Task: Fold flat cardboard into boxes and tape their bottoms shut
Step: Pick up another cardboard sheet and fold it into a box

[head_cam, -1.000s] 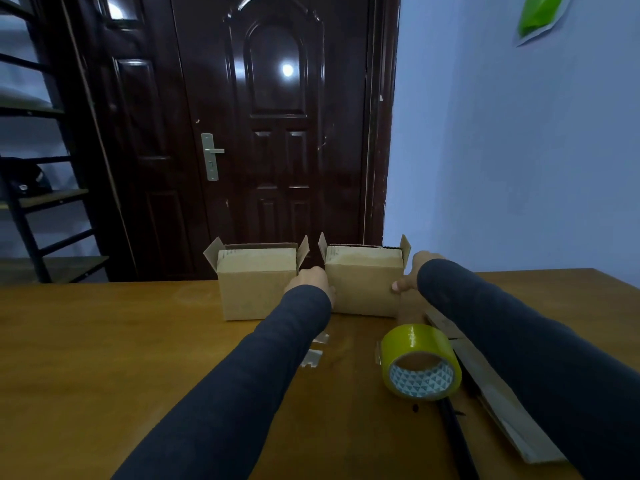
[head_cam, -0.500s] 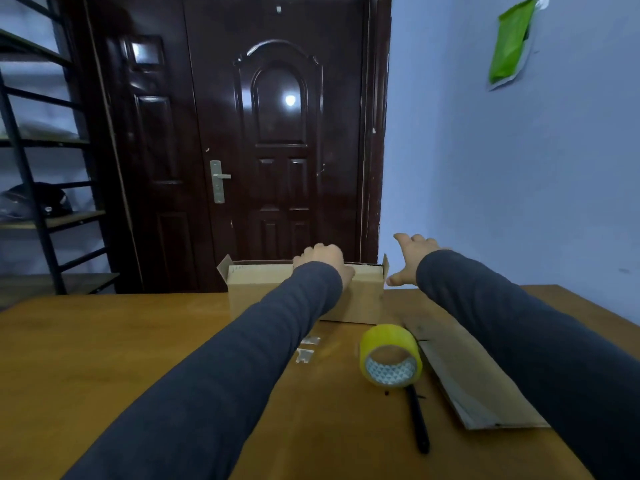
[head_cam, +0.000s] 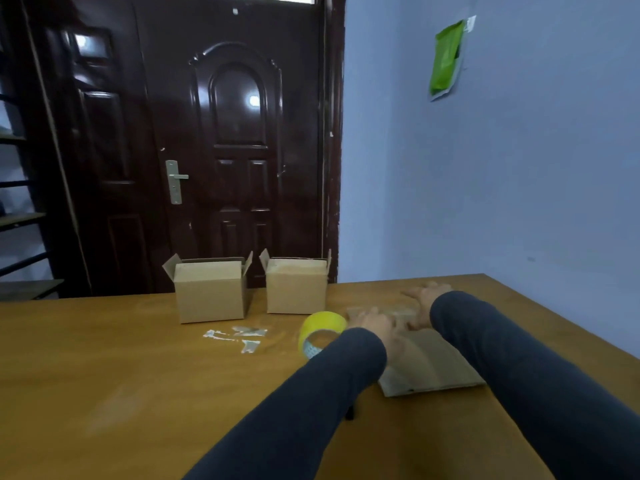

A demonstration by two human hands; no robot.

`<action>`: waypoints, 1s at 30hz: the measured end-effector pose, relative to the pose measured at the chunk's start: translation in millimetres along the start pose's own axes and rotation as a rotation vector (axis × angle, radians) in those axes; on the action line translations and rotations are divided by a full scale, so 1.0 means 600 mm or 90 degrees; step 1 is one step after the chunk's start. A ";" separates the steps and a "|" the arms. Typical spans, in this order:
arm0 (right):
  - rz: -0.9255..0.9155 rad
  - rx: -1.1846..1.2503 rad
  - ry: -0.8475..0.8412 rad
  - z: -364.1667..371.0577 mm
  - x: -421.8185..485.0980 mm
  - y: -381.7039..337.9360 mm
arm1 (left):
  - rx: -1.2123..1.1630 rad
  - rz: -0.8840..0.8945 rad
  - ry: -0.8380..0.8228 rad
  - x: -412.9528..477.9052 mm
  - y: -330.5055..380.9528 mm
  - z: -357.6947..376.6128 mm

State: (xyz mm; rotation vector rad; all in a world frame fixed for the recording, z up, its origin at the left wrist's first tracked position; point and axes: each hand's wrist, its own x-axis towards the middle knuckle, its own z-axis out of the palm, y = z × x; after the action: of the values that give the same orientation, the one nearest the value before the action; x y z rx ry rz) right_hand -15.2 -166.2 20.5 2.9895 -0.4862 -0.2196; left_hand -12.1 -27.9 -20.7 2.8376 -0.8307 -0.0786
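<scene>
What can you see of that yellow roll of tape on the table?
The yellow roll of tape stands on edge on the brown wooden table, near the narrower open cardboard box. Its hollow core faces the camera, pale patterned lining inside. The dark left sleeve hides its lower right; contact unclear.

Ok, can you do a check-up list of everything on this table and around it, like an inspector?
Surface: brown wooden table.
Job's things: left open-topped brown cardboard box and right open-topped brown cardboard box, apart at the far edge; yellow roll of tape on its edge; flat brown cardboard sheets at the right.
Clutter: small whitish scraps before the boxes; dark thin object, mostly hidden by the left sleeve.
Hands: right hand spread open at the sheets' far end; left hand on the sheets, fingers too blurred to read.
Cables: nothing seen.
Surroundings: dark panelled door, dark shelving at the left, green packet on the bluish wall.
</scene>
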 end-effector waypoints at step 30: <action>0.129 0.769 0.097 -0.016 -0.047 0.077 | -0.584 0.053 0.385 -0.014 -0.001 -0.160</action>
State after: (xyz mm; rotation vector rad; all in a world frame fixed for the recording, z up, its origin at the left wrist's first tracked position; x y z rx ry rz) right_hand -54.4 -200.1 39.1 3.9529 -1.2548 0.5151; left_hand -8.9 -7.6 73.3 1.8044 -0.5572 0.3129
